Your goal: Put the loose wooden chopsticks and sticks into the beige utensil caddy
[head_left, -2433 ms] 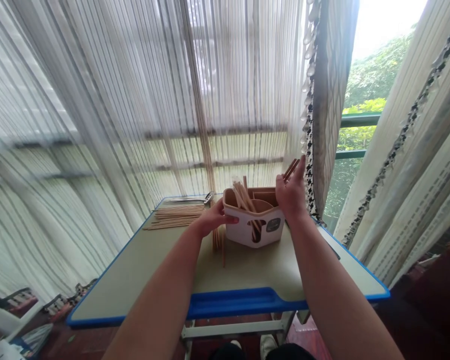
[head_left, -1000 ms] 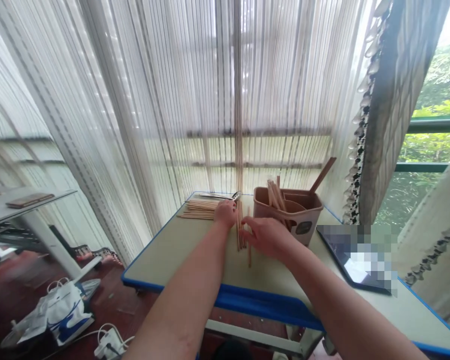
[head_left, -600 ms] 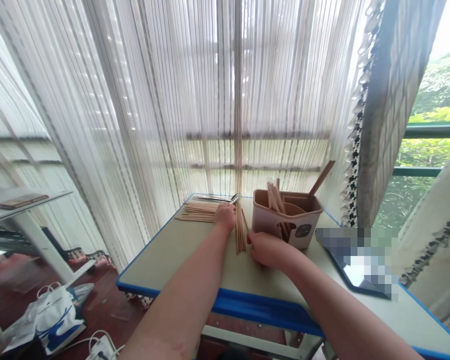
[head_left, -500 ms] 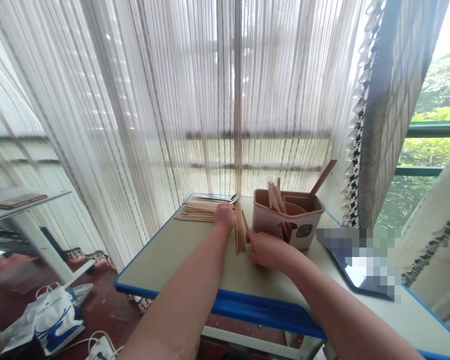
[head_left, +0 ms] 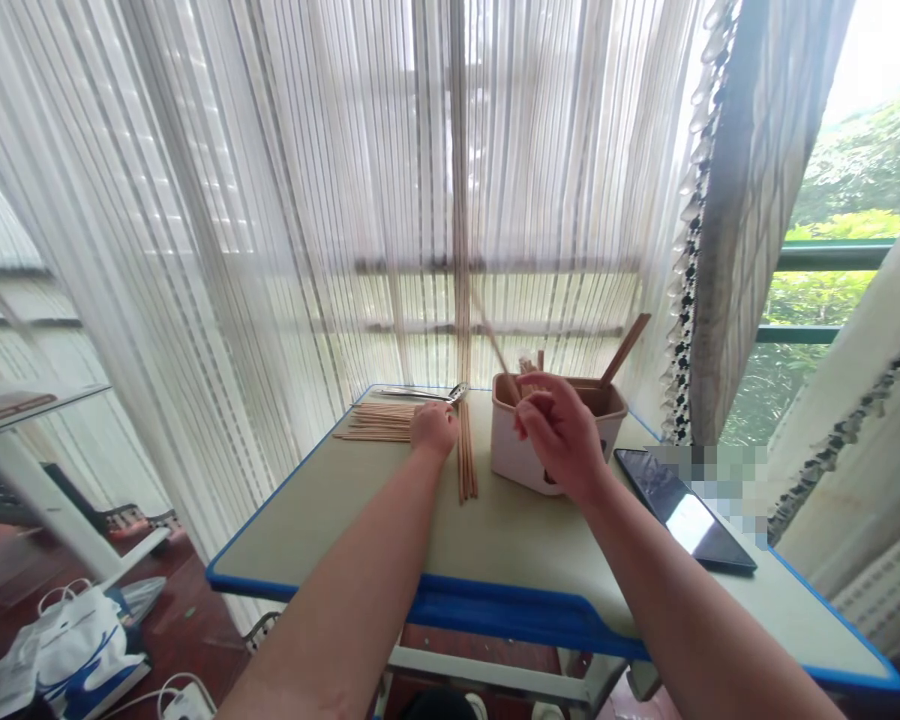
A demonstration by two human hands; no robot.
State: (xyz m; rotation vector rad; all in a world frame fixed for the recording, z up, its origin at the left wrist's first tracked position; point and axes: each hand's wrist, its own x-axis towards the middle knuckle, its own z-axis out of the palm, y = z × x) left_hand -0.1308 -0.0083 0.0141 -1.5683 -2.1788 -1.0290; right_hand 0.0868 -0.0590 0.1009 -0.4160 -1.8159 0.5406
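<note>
My right hand point(head_left: 559, 425) is closed on one thin wooden chopstick point(head_left: 501, 348), raised and tilted in front of the holder's left part. Behind that hand stands a brown-and-white utensil holder point(head_left: 517, 445), with wrapped chopsticks point(head_left: 526, 366) and a flat brown stick point(head_left: 626, 350) in it. My left hand point(head_left: 435, 428) is curled low on the table, over the right ends of a row of chopsticks point(head_left: 379, 422) lying sideways. Its fingertips are hidden. Just right of it, several chopsticks point(head_left: 467, 455) lie pointing away from me. A metal slotted spoon point(head_left: 456, 394) lies behind them.
The pale table point(head_left: 330, 530) has a blue edge. A dark tablet point(head_left: 686, 510) lies on its right side. A sheer curtain point(head_left: 307, 200) hangs right behind the table. On the floor at left are a white bag point(head_left: 82, 640) and a power strip point(head_left: 187, 700).
My right hand has risen from the table beside the loose chopsticks to the front of the holder, lifting a chopstick. My left hand stays by the sideways row. The view has shifted slightly.
</note>
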